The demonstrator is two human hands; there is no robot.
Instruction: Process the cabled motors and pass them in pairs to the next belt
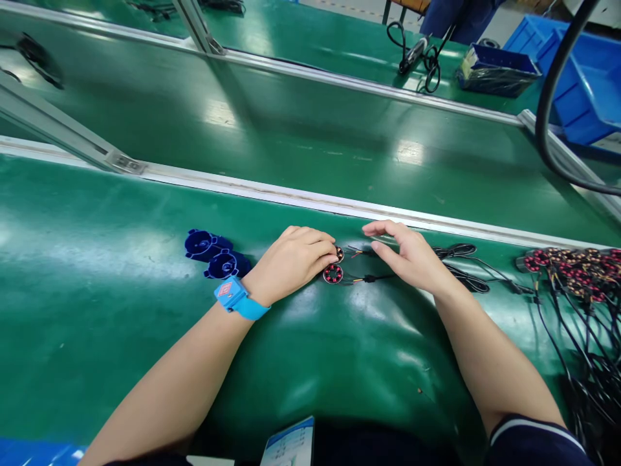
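Note:
My left hand (299,259), with a blue wrist strap (241,299) at its wrist, has its fingers curled against the upper of two small round motor stators (340,254), partly hiding it. The lower stator (333,274), with red windings, lies on the green mat just below. Thin wires run right from both into black cables (376,278). Over those cables is my right hand (407,252), thumb and fingers apart, with nothing held. Left of my left hand sit two dark blue plastic housings (224,264), open side up.
A heap of stators (582,272) with tangled black cables (594,362) lies at the right. An aluminium rail (272,191) crosses behind my hands. Farther back are a blue box (502,68), blue bins (585,84) and a person's dark trousers. A thick black cable (546,103) hangs at upper right.

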